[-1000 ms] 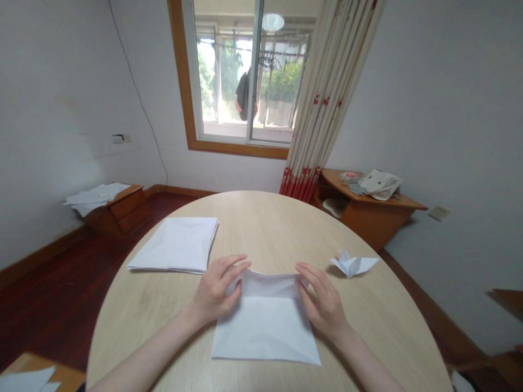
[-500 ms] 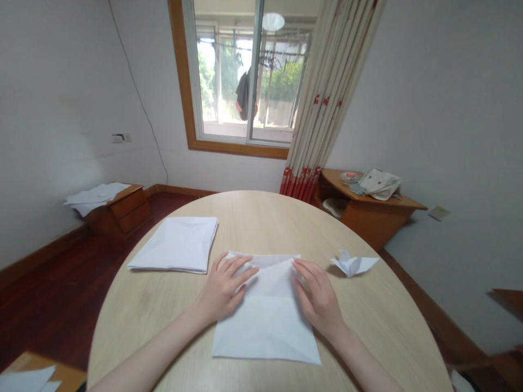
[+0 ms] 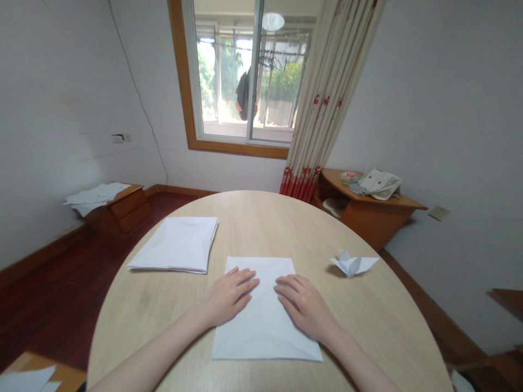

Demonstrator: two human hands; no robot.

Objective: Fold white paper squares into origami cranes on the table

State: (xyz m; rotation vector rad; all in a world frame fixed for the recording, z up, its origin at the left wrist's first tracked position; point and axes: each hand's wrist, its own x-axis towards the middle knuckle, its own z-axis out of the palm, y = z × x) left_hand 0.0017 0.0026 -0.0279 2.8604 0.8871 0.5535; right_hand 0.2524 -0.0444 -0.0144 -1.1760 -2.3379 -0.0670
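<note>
A square sheet of white paper lies flat on the round table before me, with faint creases across it. My left hand rests on its left side, fingers stretched out and palm down. On the right side of the sheet lies my right hand, also flat with its fingers extended. Neither hand grips anything. The far edge of the paper shows beyond my fingertips, while parts of both side edges are hidden under my hands.
A stack of white paper sits at the table's left. To the right stands a folded paper bird. The pale round table has a curved edge. Beyond it are a low cabinet, a curtain and a corner desk.
Both hands have moved from the paper's far corners toward me and down onto its surface. The raised, loose far part of the sheet now lies flat.
</note>
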